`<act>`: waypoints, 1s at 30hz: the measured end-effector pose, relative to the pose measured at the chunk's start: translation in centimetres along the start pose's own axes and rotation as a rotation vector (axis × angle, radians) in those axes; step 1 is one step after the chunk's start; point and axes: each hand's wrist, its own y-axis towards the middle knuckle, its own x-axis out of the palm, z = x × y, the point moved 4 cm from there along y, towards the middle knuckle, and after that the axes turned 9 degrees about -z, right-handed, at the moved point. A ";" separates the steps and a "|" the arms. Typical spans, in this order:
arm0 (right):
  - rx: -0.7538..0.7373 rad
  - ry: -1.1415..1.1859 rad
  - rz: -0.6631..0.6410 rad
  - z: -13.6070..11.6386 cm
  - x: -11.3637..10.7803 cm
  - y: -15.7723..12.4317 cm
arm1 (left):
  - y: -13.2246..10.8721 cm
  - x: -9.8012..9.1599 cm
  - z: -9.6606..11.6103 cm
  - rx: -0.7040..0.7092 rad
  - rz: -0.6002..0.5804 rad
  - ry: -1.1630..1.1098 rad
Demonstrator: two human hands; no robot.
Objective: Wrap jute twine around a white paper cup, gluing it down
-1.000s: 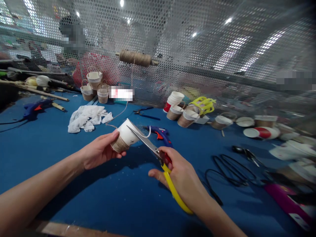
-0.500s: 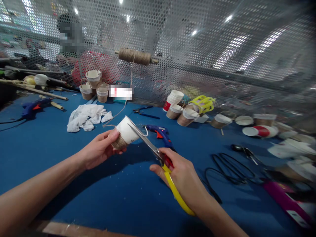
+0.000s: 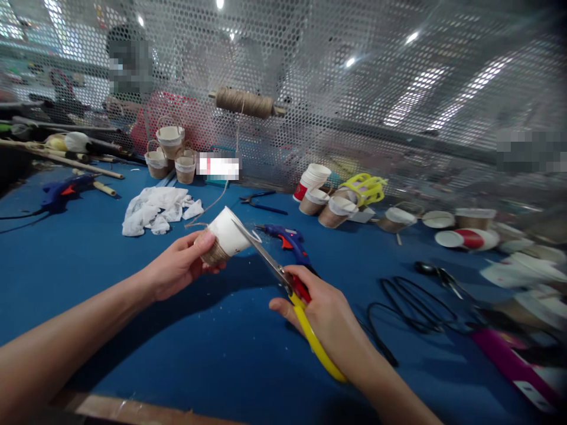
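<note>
My left hand (image 3: 183, 265) is closed round a white paper cup (image 3: 229, 231), tilted with its mouth toward the right. Brown twine (image 3: 215, 251) wraps the cup's lower part, and a strand runs from it up to a spool (image 3: 244, 102). In my right hand (image 3: 321, 313) are scissors (image 3: 270, 262) with yellow and red handles. Their blades lie at the cup's rim, where a thin curled strip of the rim stands off. Just behind the scissors, a blue glue gun (image 3: 290, 241) rests on the blue table.
Crumpled white cloth (image 3: 155, 209) and pliers (image 3: 263, 202) lie beyond the cup. Small twine-wrapped baskets (image 3: 170, 141) stand at the back left, others at the right with stacked cups (image 3: 312, 179). Another glue gun (image 3: 66, 190) lies left. Black cable (image 3: 411, 304) and a purple box (image 3: 509, 366) are right.
The curled rim strip reaches less far to the right than before. Both hands keep their hold, with the scissors hardly moved; the whole view has shifted slightly.
</note>
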 end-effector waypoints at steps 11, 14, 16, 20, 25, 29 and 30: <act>-0.004 0.042 0.002 -0.1 0.0 0.1 | -0.2 0.2 -0.3 0.021 -0.007 0.069; -0.012 0.045 0.013 -0.2 0.0 0.1 | 0.0 0.2 -0.3 0.022 -0.008 0.069; -0.006 0.048 0.005 -0.3 -0.1 0.1 | 0.0 0.2 -0.3 0.022 -0.003 0.071; -0.005 0.054 -0.001 -0.5 -0.2 0.0 | 0.1 0.1 -0.2 0.026 -0.015 0.072; -0.049 0.024 0.076 -0.5 -0.5 -0.1 | 0.2 -0.2 -0.4 -0.105 -0.174 -0.081; -0.073 -0.010 0.062 -0.3 -0.3 -0.1 | 0.2 -0.5 -0.5 -0.169 -0.174 -0.152; -0.074 -0.019 0.057 -0.2 -0.2 -0.1 | 0.2 -0.6 -0.5 -0.155 -0.149 -0.145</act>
